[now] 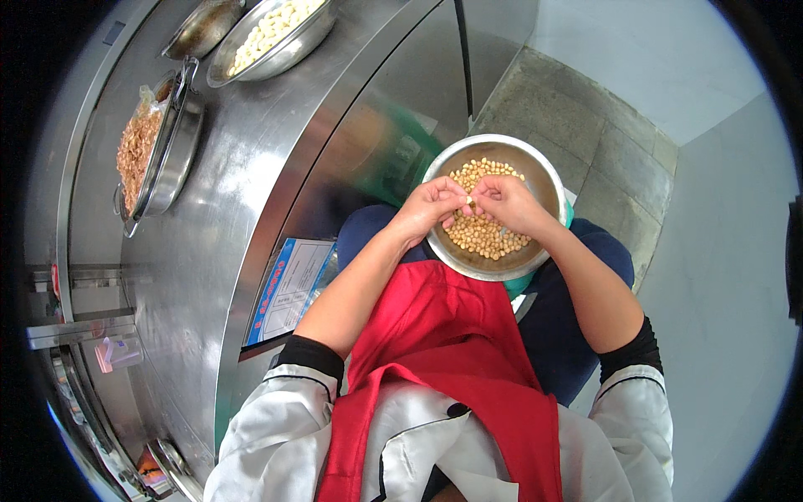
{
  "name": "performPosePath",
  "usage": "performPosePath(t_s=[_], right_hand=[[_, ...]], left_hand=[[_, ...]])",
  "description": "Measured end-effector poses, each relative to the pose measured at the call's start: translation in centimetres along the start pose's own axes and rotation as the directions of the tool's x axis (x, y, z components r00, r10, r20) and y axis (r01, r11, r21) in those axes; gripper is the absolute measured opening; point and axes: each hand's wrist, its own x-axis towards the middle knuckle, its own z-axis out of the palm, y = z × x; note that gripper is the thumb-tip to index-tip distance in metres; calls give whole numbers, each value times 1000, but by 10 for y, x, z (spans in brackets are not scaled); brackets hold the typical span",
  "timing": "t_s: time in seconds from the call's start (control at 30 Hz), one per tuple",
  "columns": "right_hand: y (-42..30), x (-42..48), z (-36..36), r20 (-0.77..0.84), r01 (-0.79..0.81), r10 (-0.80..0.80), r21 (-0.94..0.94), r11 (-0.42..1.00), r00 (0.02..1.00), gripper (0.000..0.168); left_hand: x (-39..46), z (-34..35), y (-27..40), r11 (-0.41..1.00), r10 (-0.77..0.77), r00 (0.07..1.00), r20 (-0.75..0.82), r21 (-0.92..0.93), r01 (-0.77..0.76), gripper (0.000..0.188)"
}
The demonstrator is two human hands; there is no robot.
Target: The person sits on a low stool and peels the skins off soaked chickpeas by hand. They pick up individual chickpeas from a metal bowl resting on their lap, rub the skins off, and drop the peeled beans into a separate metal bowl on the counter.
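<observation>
My left hand [432,207] and my right hand [505,201] meet over a wide metal bowl [552,166] at my lap. A small pale lotus seed or nut [468,199] is pinched between the fingertips of both hands. Below them in the bowl lie many yellow-brown seeds or nuts [489,237] of the same size. The undersides of my fingers and part of the pile are hidden.
On the steel counter [251,144] at the left stand a metal bowl of pale peeled pieces [273,34], a dark metal bowl [204,28], and a metal basin [179,166] beneath a strainer of reddish-brown skins [138,154]. A printed sheet [292,288] is on the counter's side. Walls stand at the right.
</observation>
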Motion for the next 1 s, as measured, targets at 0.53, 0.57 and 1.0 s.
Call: performPosePath(t_s=[0.53,0.57,1.0], right_hand=[[5,2,4,-33,104,-107,-66,992,994,9],[6,3,3,-25,111,-112,-43,993,993,8],[-7,-3,-1,50,16,-17,22,1000,999,11]], left_hand=[[2,-4,-2,995,20,999,32,-99,-17,12],[3,-4,-2,996,31,999,29,-84,-29,11],[0,1,2,996,82,994,70,-50,-79,9]])
